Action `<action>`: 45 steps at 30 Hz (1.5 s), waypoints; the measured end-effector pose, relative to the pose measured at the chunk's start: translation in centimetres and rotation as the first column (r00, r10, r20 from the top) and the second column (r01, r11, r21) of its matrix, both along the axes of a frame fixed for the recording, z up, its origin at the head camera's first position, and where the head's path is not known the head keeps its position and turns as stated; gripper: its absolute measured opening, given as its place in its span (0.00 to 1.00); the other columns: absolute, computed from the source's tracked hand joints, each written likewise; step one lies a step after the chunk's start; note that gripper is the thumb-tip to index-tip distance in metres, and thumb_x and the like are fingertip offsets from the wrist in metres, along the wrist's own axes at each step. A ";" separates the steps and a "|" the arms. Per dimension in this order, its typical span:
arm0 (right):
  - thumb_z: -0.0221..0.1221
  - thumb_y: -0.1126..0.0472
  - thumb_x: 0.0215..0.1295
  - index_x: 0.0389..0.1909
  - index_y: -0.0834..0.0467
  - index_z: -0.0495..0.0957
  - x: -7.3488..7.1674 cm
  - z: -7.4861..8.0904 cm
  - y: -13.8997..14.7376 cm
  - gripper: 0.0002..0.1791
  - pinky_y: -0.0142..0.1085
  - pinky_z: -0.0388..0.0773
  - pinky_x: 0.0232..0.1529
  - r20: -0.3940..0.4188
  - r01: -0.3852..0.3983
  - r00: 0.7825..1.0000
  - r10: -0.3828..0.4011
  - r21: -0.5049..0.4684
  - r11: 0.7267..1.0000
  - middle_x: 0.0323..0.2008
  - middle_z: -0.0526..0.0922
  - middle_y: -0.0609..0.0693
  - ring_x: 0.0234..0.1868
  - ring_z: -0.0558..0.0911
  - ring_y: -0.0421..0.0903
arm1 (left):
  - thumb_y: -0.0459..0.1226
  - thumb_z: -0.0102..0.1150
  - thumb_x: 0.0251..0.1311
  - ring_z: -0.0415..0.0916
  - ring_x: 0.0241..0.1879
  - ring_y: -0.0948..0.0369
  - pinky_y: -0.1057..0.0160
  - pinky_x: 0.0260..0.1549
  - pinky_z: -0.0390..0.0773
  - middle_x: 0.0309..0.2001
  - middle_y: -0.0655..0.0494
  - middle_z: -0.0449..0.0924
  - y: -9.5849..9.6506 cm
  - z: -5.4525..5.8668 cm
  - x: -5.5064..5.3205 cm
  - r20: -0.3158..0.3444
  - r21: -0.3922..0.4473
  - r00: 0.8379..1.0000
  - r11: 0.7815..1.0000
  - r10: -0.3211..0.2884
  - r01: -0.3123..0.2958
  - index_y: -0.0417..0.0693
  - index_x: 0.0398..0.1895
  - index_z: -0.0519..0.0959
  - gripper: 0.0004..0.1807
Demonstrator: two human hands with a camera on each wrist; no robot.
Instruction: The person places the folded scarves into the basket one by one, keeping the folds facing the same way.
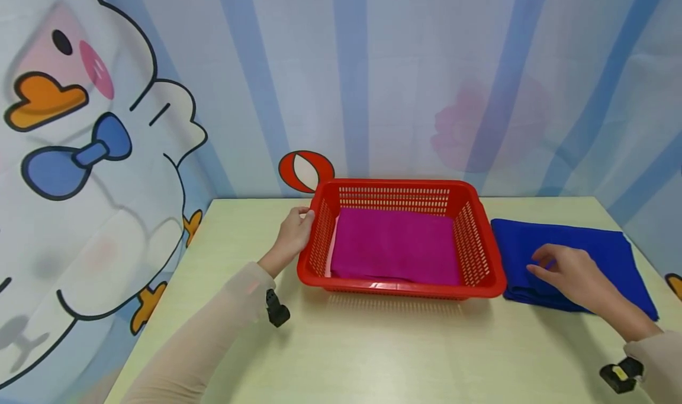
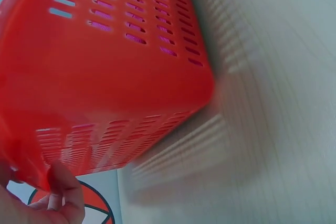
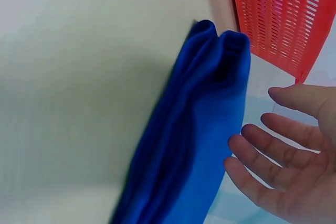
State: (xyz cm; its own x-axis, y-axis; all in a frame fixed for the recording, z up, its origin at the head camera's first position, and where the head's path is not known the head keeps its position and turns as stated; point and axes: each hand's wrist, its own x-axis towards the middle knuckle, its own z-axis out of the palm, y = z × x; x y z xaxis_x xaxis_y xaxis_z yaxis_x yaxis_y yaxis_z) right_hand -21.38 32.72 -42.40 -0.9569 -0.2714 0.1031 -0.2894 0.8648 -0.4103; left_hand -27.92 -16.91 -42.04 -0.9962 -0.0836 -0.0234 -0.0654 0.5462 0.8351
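A red plastic basket (image 1: 399, 289) with slotted walls stands at the middle of the table, a folded magenta cloth (image 1: 394, 244) lying inside it. A strip of pale pink (image 1: 331, 247) shows at the magenta cloth's left edge. My left hand (image 1: 295, 229) grips the basket's left rim; in the left wrist view its thumb and fingers (image 2: 65, 195) pinch the rim. To the right of the basket lies a folded blue cloth (image 1: 591, 244), its layered folds seen in the right wrist view. Over that cloth hovers my right hand (image 1: 575, 273), fingers apart and relaxed, holding nothing.
The pale wooden table (image 1: 373, 345) ends at a printed backdrop (image 1: 405, 84) with blue stripes. A cartoon duck (image 1: 96, 214) fills its left side. Small black devices (image 1: 277, 309) are worn at both sleeves. The basket's right wall stands right beside the blue cloth.
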 end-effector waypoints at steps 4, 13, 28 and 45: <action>0.67 0.64 0.63 0.38 0.68 0.80 0.4 -0.5 0.1 0.11 0.43 0.81 0.28 0.014 -0.013 1.000 0.013 -0.001 1.000 0.32 0.84 0.56 0.29 0.83 0.49 | 0.42 0.39 0.78 0.77 0.43 0.48 0.52 0.46 0.77 0.46 0.37 0.76 0.2 -0.2 -0.2 0.013 0.029 1.000 0.999 0.023 -0.024 0.31 0.66 0.66 0.25; 0.69 0.59 0.61 0.41 0.70 0.80 1.0 -1.3 -0.4 0.17 0.47 0.82 0.31 0.088 -0.022 0.996 0.022 0.002 1.000 0.35 0.83 0.58 0.33 0.82 0.53 | 0.41 0.39 0.79 0.76 0.41 0.51 0.54 0.45 0.76 0.47 0.38 0.74 0.4 -0.5 -0.3 0.043 0.118 0.998 0.992 0.038 -0.043 0.31 0.68 0.62 0.25; 0.76 0.64 0.47 0.40 0.71 0.79 1.8 -4.0 -1.6 0.22 0.48 0.80 0.32 -0.085 -0.161 0.977 0.194 0.297 0.941 0.32 0.76 0.56 0.32 0.78 0.53 | 0.45 0.37 0.80 0.73 0.49 0.50 0.53 0.53 0.74 0.55 0.36 0.71 0.1 -0.9 -0.6 0.149 0.291 0.988 0.953 0.037 -0.080 0.30 0.68 0.62 0.27; 0.68 0.81 0.48 0.27 0.66 0.74 1.7 -4.9 -2.2 0.13 0.42 0.76 0.20 -0.281 -0.149 0.899 0.334 0.522 0.840 0.25 0.71 0.55 0.24 0.72 0.50 | 0.43 0.37 0.80 0.74 0.45 0.48 0.51 0.49 0.76 0.52 0.34 0.71 0.7 -1.3 -0.3 0.056 0.242 0.997 0.968 0.054 -0.066 0.28 0.63 0.64 0.25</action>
State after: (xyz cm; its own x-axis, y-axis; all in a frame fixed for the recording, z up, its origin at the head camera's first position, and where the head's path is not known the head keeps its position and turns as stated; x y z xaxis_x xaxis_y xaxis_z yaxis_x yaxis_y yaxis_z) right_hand -19.68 30.55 -47.32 -0.7779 -0.5919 0.2108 -0.5578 0.8050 0.2019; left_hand -28.20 -16.22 -43.35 -0.9867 -0.1293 -0.0983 -0.1354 0.3203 0.9376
